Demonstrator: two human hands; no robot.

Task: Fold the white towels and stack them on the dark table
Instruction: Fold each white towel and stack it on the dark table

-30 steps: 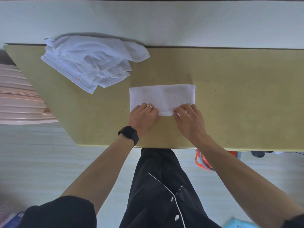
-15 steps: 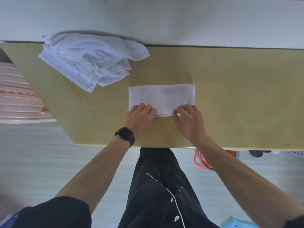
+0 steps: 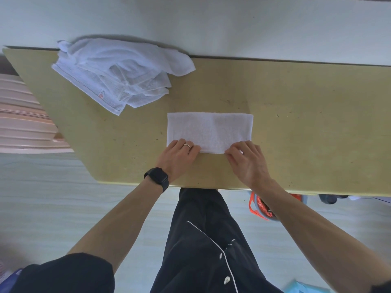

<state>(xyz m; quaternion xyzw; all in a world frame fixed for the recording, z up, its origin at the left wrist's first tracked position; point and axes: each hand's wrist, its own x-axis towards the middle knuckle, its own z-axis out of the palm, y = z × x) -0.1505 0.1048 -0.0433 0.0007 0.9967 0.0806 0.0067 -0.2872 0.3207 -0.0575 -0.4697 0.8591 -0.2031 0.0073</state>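
Left grip fingers curled; right grip likewise, arms extended.

The table bears one folded towel and a rumpled pile.

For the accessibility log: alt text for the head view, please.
Seen from above, the left hand and right hand pinch the near edge of a folded towel lying flat on a table. A pile of unfolded towels sits at the far left.
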